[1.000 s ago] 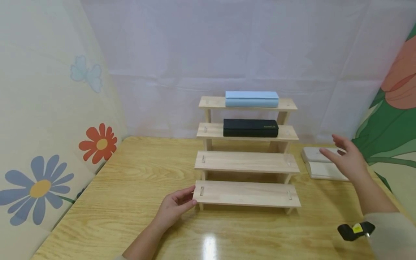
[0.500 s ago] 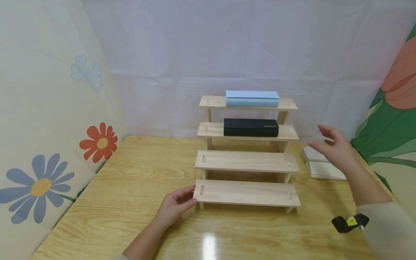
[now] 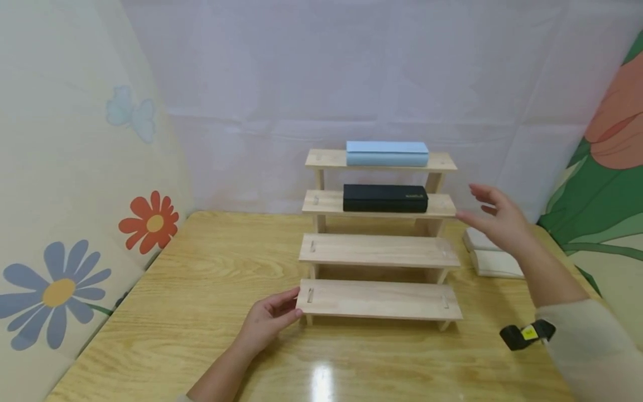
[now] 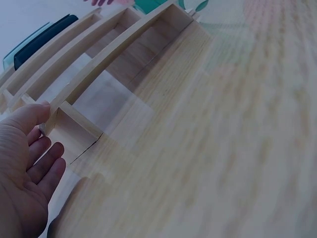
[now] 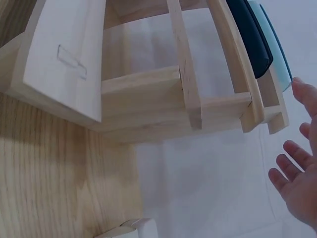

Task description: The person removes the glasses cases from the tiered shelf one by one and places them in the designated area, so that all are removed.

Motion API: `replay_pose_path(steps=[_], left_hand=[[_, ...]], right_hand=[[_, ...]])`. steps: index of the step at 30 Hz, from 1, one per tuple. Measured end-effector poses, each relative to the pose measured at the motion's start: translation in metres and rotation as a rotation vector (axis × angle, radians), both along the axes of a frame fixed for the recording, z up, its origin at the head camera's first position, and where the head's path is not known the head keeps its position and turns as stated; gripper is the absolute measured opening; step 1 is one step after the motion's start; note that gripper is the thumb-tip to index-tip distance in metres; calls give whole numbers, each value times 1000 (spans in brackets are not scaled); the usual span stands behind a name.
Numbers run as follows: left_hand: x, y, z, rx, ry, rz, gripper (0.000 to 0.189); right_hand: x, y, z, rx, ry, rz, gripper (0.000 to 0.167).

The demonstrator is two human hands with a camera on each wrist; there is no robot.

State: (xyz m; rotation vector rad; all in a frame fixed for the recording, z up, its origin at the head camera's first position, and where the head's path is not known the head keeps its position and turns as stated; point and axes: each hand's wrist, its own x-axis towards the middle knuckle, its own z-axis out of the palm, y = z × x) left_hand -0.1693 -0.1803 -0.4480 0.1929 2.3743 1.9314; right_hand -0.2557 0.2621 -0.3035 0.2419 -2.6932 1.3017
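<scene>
A pale wooden stepped shelf stand [image 3: 379,249] sits on the table. My left hand [image 3: 268,322] pinches the left end of its lowest board, thumb at the front corner; the left wrist view shows the thumb [image 4: 34,115] against the board's edge. Fingers spread, my right hand [image 3: 502,220] hovers by the right end of the second board from the top. Whether its thumb touches that board I cannot tell. On the top board lies a light blue oblong case [image 3: 387,154]. A black oblong case [image 3: 385,199] with small gold lettering lies on the board below.
Two white flat objects [image 3: 494,263] lie on the wood-grain table [image 3: 236,245] to the right of the stand, partly behind the right hand. A white sheet [image 3: 261,84] hangs behind. Flower-patterned panels [image 3: 90,178] flank both sides.
My right hand has moved left and slightly upward, from above the white objects to the stand's right side. The left hand keeps its hold. Stand and cases stay in place.
</scene>
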Motion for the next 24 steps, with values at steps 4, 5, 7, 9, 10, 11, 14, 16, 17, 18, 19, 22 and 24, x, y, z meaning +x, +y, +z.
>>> replay_pose_path(steps=[4, 5, 7, 9, 10, 11, 14, 16, 17, 18, 19, 22, 24], left_hand=[[0, 0, 0, -7, 1, 6, 51], [0, 0, 0, -5, 2, 5, 51], [0, 0, 0, 0, 2, 1, 51], [0, 0, 0, 1, 8, -3, 50], [0, 0, 0, 1, 8, -3, 50], [0, 0, 0, 3, 8, -4, 50], [0, 0, -1, -3, 6, 0, 50], [0, 0, -1, -1, 3, 3, 50], [0, 0, -2, -1, 3, 3, 50], [0, -1, -2, -4, 4, 3, 50], [0, 0, -2, -3, 4, 4, 50], [-1, 0, -2, -4, 1, 12, 50], [-1, 0, -1, -7, 0, 16, 50]], right_hand=[[-3, -8, 3, 13, -1, 2, 82], [-4, -10, 4, 19, -2, 3, 82], [-6, -14, 4, 34, -10, 1, 84], [-8, -17, 5, 38, -15, 8, 84], [-9, -18, 5, 41, -18, 13, 84], [-9, -19, 6, 41, -18, 19, 84], [-12, -23, 6, 34, -14, 48, 81], [-14, -25, 5, 30, 0, 71, 78], [-15, -27, 5, 27, 7, 83, 77], [-16, -28, 5, 25, 10, 92, 76], [-17, -30, 5, 22, 15, 101, 76], [-19, -34, 5, 17, 18, 120, 74], [-20, -37, 5, 19, 11, 125, 75]])
